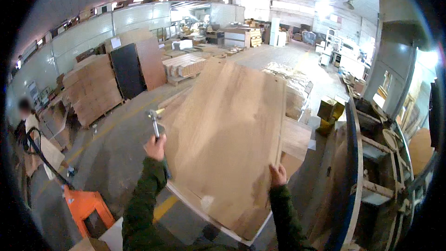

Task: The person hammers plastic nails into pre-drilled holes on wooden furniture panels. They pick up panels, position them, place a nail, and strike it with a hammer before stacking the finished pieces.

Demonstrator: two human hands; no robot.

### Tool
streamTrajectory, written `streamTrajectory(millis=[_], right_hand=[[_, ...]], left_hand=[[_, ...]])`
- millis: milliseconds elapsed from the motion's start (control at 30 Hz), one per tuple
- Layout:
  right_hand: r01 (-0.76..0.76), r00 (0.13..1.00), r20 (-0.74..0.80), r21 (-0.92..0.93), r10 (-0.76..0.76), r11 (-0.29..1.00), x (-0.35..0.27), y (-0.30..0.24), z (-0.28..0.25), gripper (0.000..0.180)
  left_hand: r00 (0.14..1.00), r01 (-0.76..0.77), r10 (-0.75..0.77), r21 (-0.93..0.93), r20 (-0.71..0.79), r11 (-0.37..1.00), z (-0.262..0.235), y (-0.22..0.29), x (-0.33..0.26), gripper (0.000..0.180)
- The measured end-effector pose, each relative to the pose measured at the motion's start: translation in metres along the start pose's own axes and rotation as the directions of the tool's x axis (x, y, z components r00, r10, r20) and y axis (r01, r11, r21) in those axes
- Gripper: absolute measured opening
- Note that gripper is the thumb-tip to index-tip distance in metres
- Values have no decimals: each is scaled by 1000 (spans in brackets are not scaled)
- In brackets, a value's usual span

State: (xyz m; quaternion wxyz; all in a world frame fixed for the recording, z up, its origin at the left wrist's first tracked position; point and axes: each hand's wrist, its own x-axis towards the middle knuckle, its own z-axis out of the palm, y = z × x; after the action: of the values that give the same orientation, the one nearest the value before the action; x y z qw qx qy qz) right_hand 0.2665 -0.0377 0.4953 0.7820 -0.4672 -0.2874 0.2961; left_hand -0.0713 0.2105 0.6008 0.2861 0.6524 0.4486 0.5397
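A large light-brown wooden panel (pixel 227 135) stands tilted in front of me, its lower edge near my legs. My right hand (pixel 278 175) grips the panel's right edge low down. My left hand (pixel 155 147) is closed around the handle of a small hammer-like tool (pixel 154 120) that points up, just left of the panel's left edge. Both forearms wear dark green sleeves.
An orange pallet jack (pixel 83 203) sits at lower left. Stacks of wooden boards (pixel 93 88) and a dark panel (pixel 126 72) stand to the left, more stacks (pixel 186 67) behind. A machine frame with a blue curved edge (pixel 355 167) is at right. A person (pixel 28 125) stands far left.
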Motion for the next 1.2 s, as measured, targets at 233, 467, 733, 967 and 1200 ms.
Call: streamTrajectory(millis=[233, 467, 733, 967, 1200], right_hand=[[-202, 971, -214, -478, 110, 855, 142, 62, 98, 39], [-155, 978, -206, -690, 13, 707, 137, 89, 150, 53], [-516, 524, -472, 486, 709, 705, -95, 145, 24, 11], [-585, 478, -444, 482, 757, 652, -203, 108, 2, 12], [-490, 766, -153, 491, 625, 721, -161, -6, -6, 24]], left_hand=[[991, -128, 102, 387, 88, 913, 50, -58, 160, 31], [869, -447, 228, 502, 438, 740, 80, -126, 128, 29], [864, -341, 204, 237, 461, 909, 60, -78, 77, 24], [910, -100, 214, -312, 355, 945, 29, -79, -136, 14], [492, 229, -134, 21, 860, 973, 87, 1, -240, 14]])
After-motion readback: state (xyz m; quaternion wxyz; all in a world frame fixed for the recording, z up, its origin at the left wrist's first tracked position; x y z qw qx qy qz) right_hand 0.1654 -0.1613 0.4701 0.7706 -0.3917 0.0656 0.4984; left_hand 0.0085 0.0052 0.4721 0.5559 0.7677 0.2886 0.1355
